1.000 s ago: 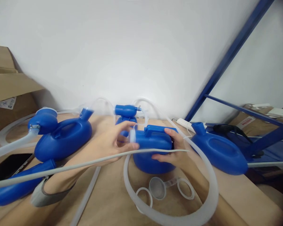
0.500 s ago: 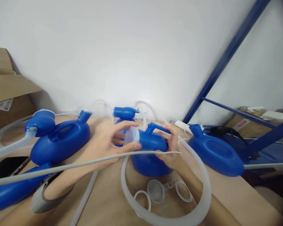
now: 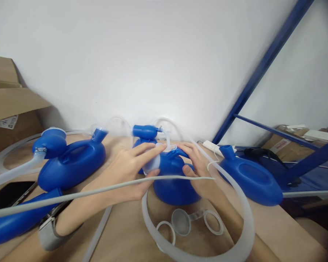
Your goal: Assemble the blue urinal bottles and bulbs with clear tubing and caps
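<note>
A blue plastic urinal piece (image 3: 173, 163) with a handle lies sideways over a rounded blue body (image 3: 176, 194) in front of me; I cannot tell whether the two are one. A translucent white cap (image 3: 152, 164) covers its left-facing mouth. My left hand (image 3: 138, 167) is closed round the cap, thumb below and fingers above. From the cap, a clear strap (image 3: 170, 147) reaches over toward the handle. My right hand (image 3: 195, 165) holds the piece's right side, fingertips by the strap and handle, thumb toward me. The wrist hides part of the body.
Blue bottles stand at left (image 3: 73, 163) and right (image 3: 248, 178). A translucent hose (image 3: 248, 225) loops before me, round a loose cap (image 3: 181, 222) and ring (image 3: 165, 234). A grey cable (image 3: 98, 193) crosses the view. A phone (image 3: 9, 194) and cardboard box (image 3: 16, 109) are at left.
The clear strap now shows above the blue piece, near the handle. My left fingers have moved up over the cap, and my right fingers have shifted from the handle's end toward the strap.
</note>
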{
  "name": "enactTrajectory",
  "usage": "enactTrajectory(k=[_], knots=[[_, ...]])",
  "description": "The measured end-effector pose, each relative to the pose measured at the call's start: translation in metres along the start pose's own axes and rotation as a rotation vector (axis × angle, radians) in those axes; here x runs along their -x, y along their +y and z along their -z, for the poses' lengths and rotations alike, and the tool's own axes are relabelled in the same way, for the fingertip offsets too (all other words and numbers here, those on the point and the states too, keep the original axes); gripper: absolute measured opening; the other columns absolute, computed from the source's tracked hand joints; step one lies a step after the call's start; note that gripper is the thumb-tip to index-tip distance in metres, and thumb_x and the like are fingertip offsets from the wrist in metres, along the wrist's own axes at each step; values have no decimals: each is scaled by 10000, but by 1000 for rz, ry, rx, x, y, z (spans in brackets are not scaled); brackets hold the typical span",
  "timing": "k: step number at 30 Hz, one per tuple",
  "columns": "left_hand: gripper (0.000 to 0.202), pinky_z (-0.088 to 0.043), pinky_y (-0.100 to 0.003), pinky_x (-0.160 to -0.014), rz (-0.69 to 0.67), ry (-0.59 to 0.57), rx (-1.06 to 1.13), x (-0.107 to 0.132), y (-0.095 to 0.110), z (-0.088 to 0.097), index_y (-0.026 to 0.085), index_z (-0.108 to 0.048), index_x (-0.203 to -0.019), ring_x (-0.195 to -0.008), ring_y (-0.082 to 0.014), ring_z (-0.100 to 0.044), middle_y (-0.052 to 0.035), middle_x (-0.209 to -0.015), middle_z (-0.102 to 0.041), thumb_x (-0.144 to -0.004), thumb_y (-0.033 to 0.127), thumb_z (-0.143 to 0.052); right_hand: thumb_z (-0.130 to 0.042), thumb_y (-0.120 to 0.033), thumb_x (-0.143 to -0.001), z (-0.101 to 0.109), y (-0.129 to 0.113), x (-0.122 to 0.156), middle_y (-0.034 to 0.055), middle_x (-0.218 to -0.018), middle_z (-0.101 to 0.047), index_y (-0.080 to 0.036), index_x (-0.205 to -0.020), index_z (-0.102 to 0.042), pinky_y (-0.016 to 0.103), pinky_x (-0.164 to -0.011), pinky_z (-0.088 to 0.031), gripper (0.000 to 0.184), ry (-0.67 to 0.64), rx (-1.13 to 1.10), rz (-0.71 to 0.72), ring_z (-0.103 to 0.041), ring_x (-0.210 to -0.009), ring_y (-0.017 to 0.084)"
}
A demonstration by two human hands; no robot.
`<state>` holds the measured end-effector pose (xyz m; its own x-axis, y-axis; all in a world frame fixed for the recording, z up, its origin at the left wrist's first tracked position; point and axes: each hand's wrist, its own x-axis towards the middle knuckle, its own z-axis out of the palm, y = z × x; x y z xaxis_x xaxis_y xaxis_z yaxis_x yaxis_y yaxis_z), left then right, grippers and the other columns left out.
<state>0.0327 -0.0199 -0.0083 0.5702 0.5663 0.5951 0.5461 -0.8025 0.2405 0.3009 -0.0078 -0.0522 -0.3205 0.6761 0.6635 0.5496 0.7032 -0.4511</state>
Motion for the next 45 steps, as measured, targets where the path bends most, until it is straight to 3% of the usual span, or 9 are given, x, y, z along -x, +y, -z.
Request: enactTrajectory(k=[3,9,13,16,21,28,34,40,45], knots=[[498,-627,-481,-981,-60,12,-82,2,1,-3,216,-591,-1495,-1172,-322,-724,-143,-1421,-671,-1001,269,-547,-466,-646,-1050,-2,-6,0,91,-1384,-656,-330,-1435,-597,510,-1121,-506,515,23,-13,1,-624,-1283,304],[465,-621,-489,-961,-208,14,-223,2,5,-9,198,-595,-1460,-1206,-335,-685,-179,-1453,-619,-1005,222,-502,-422,-642,-1065,-7,-12,4,95,-1306,-700,-287,-1348,-655,502,-1085,-516,510,92,-43,-72,-659,-1214,309],[470,-626,-464,-945,-278,-8,-280,0,10,-10,173,-573,-1441,-1155,-311,-684,-168,-1392,-653,-977,162,-498,-523,-581,-1050,-10,-14,2,65,-1182,-765,-282,-1316,-670,416,-937,-598,427,86,-126,-128,-710,-1112,281],[456,-630,-440,-911,-267,12,-278,0,12,-12,185,-527,-1426,-1149,-310,-684,-166,-1393,-649,-971,162,-512,-570,-551,-1035,-11,-14,0,45,-1103,-770,-282,-1267,-690,390,-883,-602,376,78,-161,-182,-718,-1037,265],[643,-613,-464,-976,-221,-12,-211,3,11,-16,138,-335,-1569,-1207,-312,-653,-193,-1399,-626,-954,182,-520,-521,-592,-1042,-8,-15,2,20,-921,-689,-303,-1305,-680,366,-800,-571,422,75,-248,-136,-666,-855,223],[442,-595,-453,-1022,-295,-14,-161,1,-1,-17,189,-543,-1435,-1234,-290,-641,-161,-1389,-633,-1000,131,-486,-563,-666,-990,-1,-11,7,54,-1034,-713,-282,-1259,-711,425,-894,-566,492,57,-203,-4,-660,-923,252],[422,-562,-484,-1101,-322,-56,-136,0,-6,-13,187,-617,-1406,-1274,-298,-623,-147,-1393,-654,-1007,114,-500,-644,-514,-999,0,-10,5,59,-1128,-749,-288,-1243,-707,412,-915,-576,338,5,-197,-15,-678,-973,245],[515,-571,-505,-1074,-281,-101,-144,4,-5,-14,265,-574,-1505,-1287,-308,-604,-141,-1462,-602,-1008,146,-514,-689,-341,-954,-5,-7,4,50,-969,-771,-250,-1054,-736,369,-778,-598,143,110,-160,28,-707,-856,220],[525,-564,-517,-1060,-318,-98,-169,4,-6,-13,255,-566,-1513,-1278,-321,-586,-152,-1447,-599,-1009,133,-485,-680,-262,-911,-7,-11,6,38,-920,-786,-259,-1014,-742,370,-748,-604,121,196,-90,52,-722,-811,216]])
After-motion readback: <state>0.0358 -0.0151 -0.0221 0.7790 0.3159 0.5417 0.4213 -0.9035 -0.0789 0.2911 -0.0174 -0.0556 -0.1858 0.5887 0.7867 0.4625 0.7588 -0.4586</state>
